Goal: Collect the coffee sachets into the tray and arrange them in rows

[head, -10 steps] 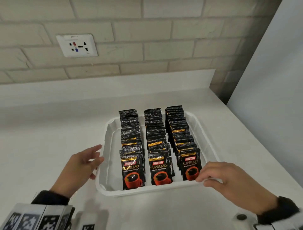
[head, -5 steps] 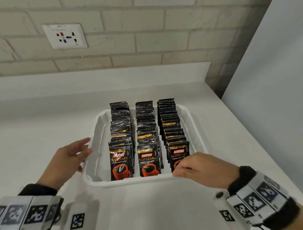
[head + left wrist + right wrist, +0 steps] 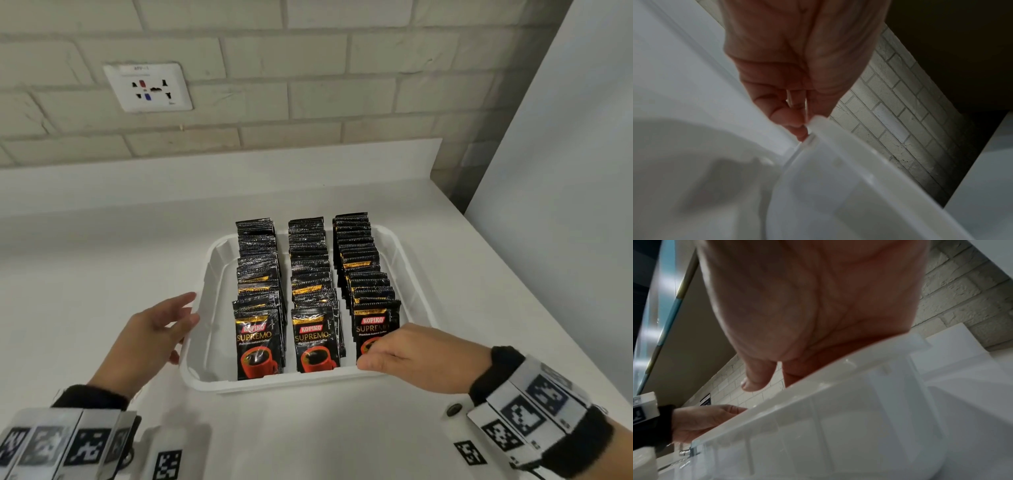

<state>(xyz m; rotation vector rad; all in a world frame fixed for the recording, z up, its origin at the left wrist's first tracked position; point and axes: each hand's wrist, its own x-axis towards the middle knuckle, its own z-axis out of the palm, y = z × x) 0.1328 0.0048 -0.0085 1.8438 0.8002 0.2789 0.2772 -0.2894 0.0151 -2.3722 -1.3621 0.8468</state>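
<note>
White countertop (image 3: 102, 274) against a pale brick wall (image 3: 342, 85), wall socket (image 3: 148, 87) at far left. White plastic tray (image 3: 212, 284): rectangular, rounded corners, set on the counter. Coffee sachets (image 3: 258, 337): black foil, gold band, red "KOPIKO" label, "SUPREMO" lettering, red cup of coffee; stood upright in three rows running near to far inside the tray. Left hand (image 3: 150, 337): fingers straight, touching the tray's left rim. Right hand (image 3: 411, 356): fingers curled over the near rim at the right row's front sachet; actual grip cannot be told.
</note>
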